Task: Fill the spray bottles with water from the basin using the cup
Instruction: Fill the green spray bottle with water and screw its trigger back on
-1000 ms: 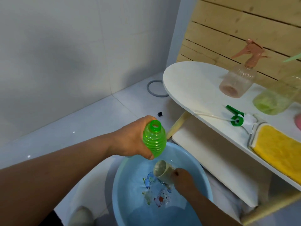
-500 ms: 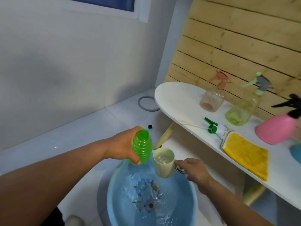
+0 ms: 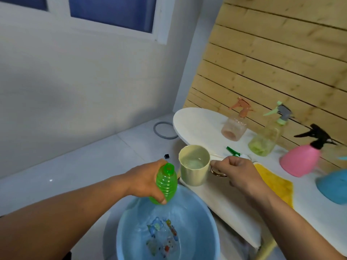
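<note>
My left hand (image 3: 146,182) grips a ribbed green bottle (image 3: 166,184) with its cap off, held upright over the far rim of the blue basin (image 3: 206,212). Rippling water fills the basin above a cartoon print. My right hand (image 3: 237,172) holds a pale yellow cup (image 3: 194,166) by its handle, lifted level just right of the bottle's open neck. Water shows inside the cup. On the white table (image 3: 197,122) lies the bottle's green and white spray head (image 3: 235,153) with its tube.
Along the wooden slat wall stand an orange spray bottle (image 3: 235,124), a yellow-green one (image 3: 266,137) and a pink one with a black trigger (image 3: 302,156). A blue object (image 3: 332,186) and a yellow cloth (image 3: 277,182) lie on the table. A grey ring (image 3: 164,130) lies on the floor.
My right hand lifted the cup out of the basin with water in it and raised it beside the bottle's neck. The left hand kept the green bottle in place. The camera tilted up.
</note>
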A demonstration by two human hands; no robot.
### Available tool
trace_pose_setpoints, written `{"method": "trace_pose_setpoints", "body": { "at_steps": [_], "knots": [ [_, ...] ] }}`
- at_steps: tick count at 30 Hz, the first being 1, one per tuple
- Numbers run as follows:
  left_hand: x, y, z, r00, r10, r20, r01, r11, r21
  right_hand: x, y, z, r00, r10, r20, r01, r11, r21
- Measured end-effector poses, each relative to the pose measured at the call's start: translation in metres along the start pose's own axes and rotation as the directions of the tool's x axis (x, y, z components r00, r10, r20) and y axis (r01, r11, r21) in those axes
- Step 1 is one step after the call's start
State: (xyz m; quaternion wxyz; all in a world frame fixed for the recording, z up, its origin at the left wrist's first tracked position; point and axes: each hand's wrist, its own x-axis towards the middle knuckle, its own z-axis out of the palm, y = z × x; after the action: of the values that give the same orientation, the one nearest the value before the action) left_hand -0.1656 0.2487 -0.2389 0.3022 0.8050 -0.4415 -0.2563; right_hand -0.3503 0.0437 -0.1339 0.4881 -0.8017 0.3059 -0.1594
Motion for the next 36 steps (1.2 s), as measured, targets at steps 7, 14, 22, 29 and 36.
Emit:
{"method": "trace_pose_setpoints", "body": {
  "at_steps": [7,14,22,29,36],
  "knots": [
    [-0.002,0.006,0.002,1.0,-0.008,0.02,0.005,0.989,0.148,0.004,-0.003,0.005,0.995,-0.087,-0.058,0.079,0.989,-0.125],
    [0.0,0.007,0.004,0.999,-0.02,0.029,0.015,0.986,0.168,0.005,-0.008,0.011,0.983,-0.145,-0.113,0.102,0.943,-0.317],
    [0.003,0.008,0.004,0.999,-0.014,0.036,0.008,0.985,0.172,-0.005,-0.02,0.015,0.965,-0.229,-0.127,0.15,0.882,-0.447],
    [0.004,0.009,0.005,0.999,-0.004,0.035,-0.003,0.985,0.174,-0.009,-0.025,0.017,0.951,-0.28,-0.132,0.178,0.843,-0.507],
    [0.004,0.01,0.005,1.0,0.0,0.025,-0.004,0.985,0.17,-0.014,-0.028,0.017,0.936,-0.323,-0.14,0.196,0.808,-0.555]
  ]
}}
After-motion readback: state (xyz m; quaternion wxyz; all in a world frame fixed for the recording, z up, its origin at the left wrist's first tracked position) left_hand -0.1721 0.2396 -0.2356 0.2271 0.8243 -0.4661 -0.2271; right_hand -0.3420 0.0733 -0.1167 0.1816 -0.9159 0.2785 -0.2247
